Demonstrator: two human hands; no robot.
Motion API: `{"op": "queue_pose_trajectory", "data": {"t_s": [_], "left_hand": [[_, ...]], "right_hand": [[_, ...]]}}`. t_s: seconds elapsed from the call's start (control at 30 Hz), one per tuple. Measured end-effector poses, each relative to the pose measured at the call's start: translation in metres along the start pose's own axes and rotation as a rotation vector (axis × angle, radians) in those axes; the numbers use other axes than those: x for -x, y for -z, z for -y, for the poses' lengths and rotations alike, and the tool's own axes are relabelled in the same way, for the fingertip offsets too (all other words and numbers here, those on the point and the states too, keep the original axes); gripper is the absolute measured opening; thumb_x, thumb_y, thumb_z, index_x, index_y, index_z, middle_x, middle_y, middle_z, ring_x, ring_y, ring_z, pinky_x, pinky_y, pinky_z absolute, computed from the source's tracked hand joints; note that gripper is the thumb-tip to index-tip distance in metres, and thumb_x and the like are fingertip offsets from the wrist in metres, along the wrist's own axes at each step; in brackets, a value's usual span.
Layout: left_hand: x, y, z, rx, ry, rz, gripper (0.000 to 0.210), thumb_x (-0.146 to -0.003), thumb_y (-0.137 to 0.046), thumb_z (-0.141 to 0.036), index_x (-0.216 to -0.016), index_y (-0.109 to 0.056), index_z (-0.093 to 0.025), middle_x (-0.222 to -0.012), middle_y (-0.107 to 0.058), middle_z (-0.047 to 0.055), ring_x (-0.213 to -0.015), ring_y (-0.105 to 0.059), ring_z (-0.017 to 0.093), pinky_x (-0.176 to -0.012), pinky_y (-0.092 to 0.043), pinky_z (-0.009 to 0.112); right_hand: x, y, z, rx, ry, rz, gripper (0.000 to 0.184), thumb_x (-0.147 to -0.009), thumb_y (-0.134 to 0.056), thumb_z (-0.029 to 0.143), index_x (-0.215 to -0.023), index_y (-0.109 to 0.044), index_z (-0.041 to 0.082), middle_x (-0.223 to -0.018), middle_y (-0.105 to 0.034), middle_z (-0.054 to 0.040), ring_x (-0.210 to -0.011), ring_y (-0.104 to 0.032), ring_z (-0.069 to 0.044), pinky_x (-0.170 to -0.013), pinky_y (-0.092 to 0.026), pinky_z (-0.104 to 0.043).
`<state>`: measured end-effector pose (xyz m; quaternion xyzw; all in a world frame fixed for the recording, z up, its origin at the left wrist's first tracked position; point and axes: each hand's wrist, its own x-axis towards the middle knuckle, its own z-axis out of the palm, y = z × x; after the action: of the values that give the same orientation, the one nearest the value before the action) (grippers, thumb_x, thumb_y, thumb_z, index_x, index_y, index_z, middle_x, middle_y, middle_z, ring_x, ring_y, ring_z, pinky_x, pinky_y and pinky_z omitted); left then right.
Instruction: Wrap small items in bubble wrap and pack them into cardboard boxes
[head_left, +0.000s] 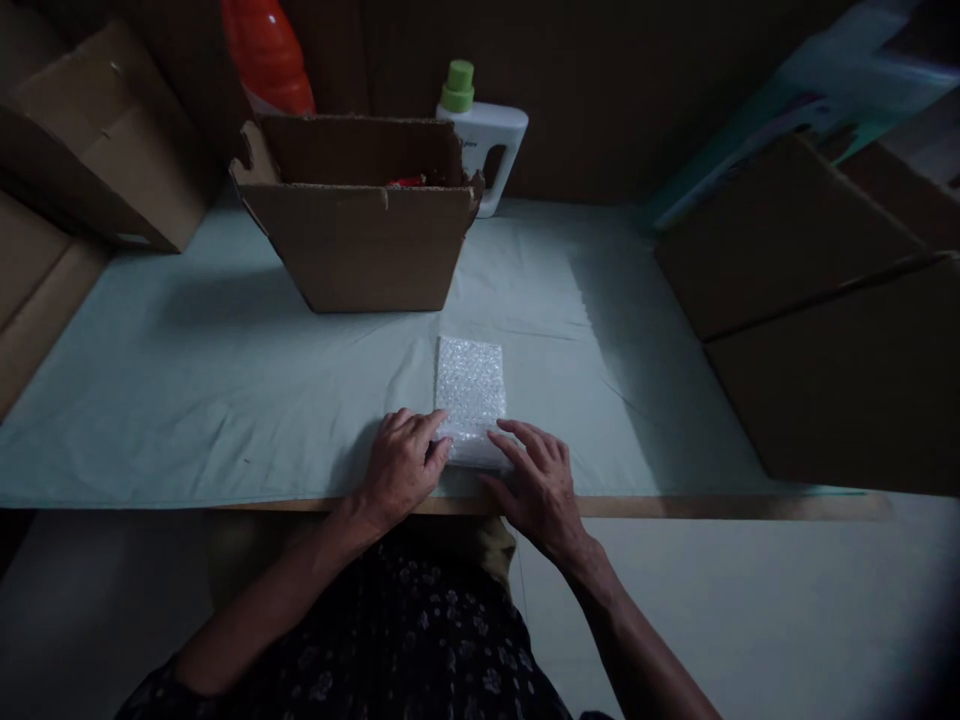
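A flat, folded piece of bubble wrap [471, 380] lies near the front edge of the table, with a shiny fold across its near end. Whether anything is inside it, I cannot tell. My left hand [405, 460] is at its lower left corner, fingers bent, the forefinger and thumb gripping the edge by the fold. On the other side, my right hand [536, 480] is open. Its fingers are spread, with the fingertips at the lower right edge of the wrap and the thumb lower down, near the table edge.
An open cardboard box [375, 245] stands beyond the wrap, something red inside. Behind it are a white bottle with a green cap [484, 130] and an orange-red bottle [270, 60]. More cardboard boxes stand left [135, 150] and right [832, 380]. A pale green cloth [247, 400] covers the table.
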<state>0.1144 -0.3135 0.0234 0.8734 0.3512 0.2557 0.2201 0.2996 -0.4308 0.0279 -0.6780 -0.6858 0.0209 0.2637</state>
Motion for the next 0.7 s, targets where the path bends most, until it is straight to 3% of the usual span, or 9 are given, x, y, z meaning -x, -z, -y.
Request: {"op": "queue_pose_trajectory", "data": {"t_s": [0.13, 0.2, 0.33, 0.4, 0.5, 0.57, 0.7], "left_hand": [[0.0, 0.003, -0.003, -0.001, -0.03, -0.064, 0.038, -0.093, -0.063, -0.035, -0.126, -0.062, -0.017, -0.116, -0.068, 0.013, -0.108, -0.063, 0.027, -0.097, -0.051, 0.044], [0.007, 0.009, -0.006, 0.072, -0.108, -0.032, 0.044, -0.091, -0.064, -0.034, -0.132, -0.058, -0.018, -0.127, -0.064, 0.014, -0.118, -0.059, 0.028, -0.103, -0.049, 0.045], [0.017, 0.016, -0.008, 0.201, -0.127, 0.069, 0.04, -0.093, -0.054, -0.02, -0.133, -0.057, -0.02, -0.112, -0.07, 0.009, -0.106, -0.063, 0.024, -0.095, -0.053, 0.042], [0.013, 0.014, -0.006, 0.21, -0.081, 0.067, 0.038, -0.093, -0.052, -0.018, -0.13, -0.059, -0.019, -0.105, -0.072, 0.008, -0.098, -0.064, 0.022, -0.09, -0.054, 0.039], [-0.001, 0.005, -0.001, 0.144, -0.04, 0.048, 0.036, -0.092, -0.054, -0.019, -0.127, -0.061, -0.017, -0.102, -0.073, 0.009, -0.095, -0.065, 0.023, -0.088, -0.054, 0.039], [-0.01, 0.001, 0.002, 0.059, -0.015, 0.036, 0.033, -0.093, -0.055, -0.021, -0.125, -0.062, -0.016, -0.101, -0.072, 0.009, -0.095, -0.065, 0.024, -0.089, -0.054, 0.041], [-0.014, 0.001, 0.0, 0.014, -0.025, -0.036, 0.034, -0.094, -0.058, -0.03, -0.126, -0.062, -0.018, -0.114, -0.068, 0.011, -0.107, -0.063, 0.026, -0.097, -0.052, 0.042]], "right_hand": [[-0.009, -0.003, -0.006, -0.019, 0.044, 0.032, 0.029, -0.097, -0.06, 0.028, -0.125, -0.067, 0.026, -0.118, -0.074, -0.0082, -0.118, -0.061, -0.028, -0.099, -0.042, -0.046], [-0.013, 0.0, -0.007, -0.08, 0.043, 0.048, 0.027, -0.098, -0.059, 0.029, -0.122, -0.07, 0.025, -0.111, -0.076, -0.0079, -0.11, -0.065, -0.026, -0.096, -0.044, -0.045], [-0.015, 0.01, -0.004, -0.226, -0.036, 0.144, 0.026, -0.098, -0.059, 0.036, -0.118, -0.071, 0.025, -0.101, -0.075, -0.008, -0.095, -0.066, -0.024, -0.087, -0.05, -0.043], [-0.013, 0.013, -0.002, -0.226, -0.057, 0.127, 0.028, -0.099, -0.058, 0.037, -0.121, -0.069, 0.025, -0.104, -0.074, -0.0088, -0.098, -0.066, -0.025, -0.086, -0.051, -0.042], [-0.009, 0.011, 0.0, -0.124, -0.028, 0.0, 0.039, -0.097, -0.06, 0.038, -0.133, -0.06, 0.024, -0.124, -0.068, -0.0132, -0.112, -0.062, -0.03, -0.091, -0.048, -0.046], [-0.007, 0.007, 0.0, -0.053, -0.006, -0.019, 0.047, -0.095, -0.063, 0.038, -0.139, -0.055, 0.026, -0.136, -0.062, -0.0138, -0.121, -0.058, -0.032, -0.095, -0.045, -0.049], [-0.01, 0.0, -0.006, 0.014, 0.027, 0.025, 0.038, -0.095, -0.062, 0.028, -0.133, -0.059, 0.027, -0.13, -0.068, -0.0098, -0.121, -0.058, -0.031, -0.097, -0.043, -0.048]]}}
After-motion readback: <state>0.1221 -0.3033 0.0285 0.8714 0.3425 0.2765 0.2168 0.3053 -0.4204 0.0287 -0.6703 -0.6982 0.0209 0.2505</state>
